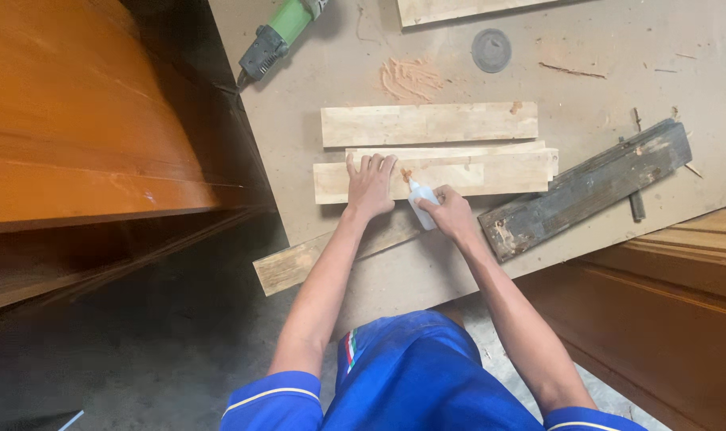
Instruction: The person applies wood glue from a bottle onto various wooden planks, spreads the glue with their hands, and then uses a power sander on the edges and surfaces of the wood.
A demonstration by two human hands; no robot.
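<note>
**woodnut:** Hands first, then. Left hand (370, 183) lies flat with fingers spread, pressing down on the front plank (435, 177) so it can't slide. Right hand (451, 212) is wrapped around a small white glue bottle (421, 203), nozzle tipped onto the plank just beside the left fingertips.

**benchrat:** How far along would you say?

**woodnut:** Barely started, by my guess. Only one small orange-brown dab (407, 172) shows at the nozzle; the remainder of that plank looks bare. A second plank (428, 124) lies behind it, apart and clean.

**benchrat:** And round about?

**woodnut:** Dark weathered board (586, 190) slanting to the right, smear of the same orange stuff (411, 78) farther back on the bench (602, 48), grey disc (491, 50) near it, green power tool (279, 36) at the far left corner.
</note>
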